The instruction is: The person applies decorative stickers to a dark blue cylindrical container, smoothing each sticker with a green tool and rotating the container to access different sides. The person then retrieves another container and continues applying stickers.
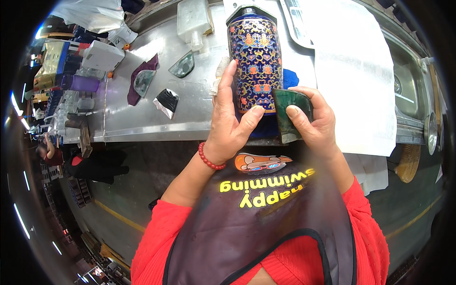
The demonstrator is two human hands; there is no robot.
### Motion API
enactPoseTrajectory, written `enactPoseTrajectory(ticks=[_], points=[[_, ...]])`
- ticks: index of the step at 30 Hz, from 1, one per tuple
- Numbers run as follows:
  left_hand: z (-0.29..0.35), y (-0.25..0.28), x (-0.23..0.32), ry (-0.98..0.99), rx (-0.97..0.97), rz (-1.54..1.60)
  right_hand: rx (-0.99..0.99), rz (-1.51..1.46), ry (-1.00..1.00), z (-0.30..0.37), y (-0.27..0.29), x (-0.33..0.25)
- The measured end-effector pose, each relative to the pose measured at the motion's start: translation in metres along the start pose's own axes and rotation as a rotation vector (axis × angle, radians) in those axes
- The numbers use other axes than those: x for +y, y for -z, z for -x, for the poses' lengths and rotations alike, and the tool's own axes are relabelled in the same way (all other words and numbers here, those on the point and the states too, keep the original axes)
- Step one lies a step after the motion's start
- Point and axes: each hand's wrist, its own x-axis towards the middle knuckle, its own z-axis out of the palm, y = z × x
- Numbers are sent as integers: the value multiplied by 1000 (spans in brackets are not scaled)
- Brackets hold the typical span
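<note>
A dark blue bottle (pixel 255 61) with a dense floral pattern in gold, red and light blue lies with its neck pointing away from me. My left hand (pixel 230 111) grips its near end, thumb on the top face and fingers along the left side. In my right hand (pixel 318 118) a flat dark green scraper-like piece (pixel 289 111) is pinched between thumb and fingers. Its edge is close against the bottle's lower right side; whether it touches I cannot tell. Blue cloth (pixel 290 78) shows under and beside the bottle.
On the steel table (pixel 128 116) to the left are a green piece (pixel 182 65), another on a purple cloth (pixel 142 85), a black-and-white packet (pixel 166 102) and a clear plastic bottle (pixel 194 23). A white sheet (pixel 354 71) covers the right side, beside a metal sink (pixel 403 71).
</note>
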Motion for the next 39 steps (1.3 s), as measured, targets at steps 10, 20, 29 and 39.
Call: enactPoseTrajectory(ticks=[10, 20, 29, 39], points=[[-1, -3, 0, -6, 32, 223, -48, 77, 7, 4, 10, -18], [-3, 1, -1, -3, 3, 86, -77, 115, 2, 3, 7, -26], [-2, -2, -2, 13, 78, 98, -67, 139, 17, 2, 7, -26], [3, 1, -1, 53, 61, 10, -136, 216, 29, 0, 12, -37]])
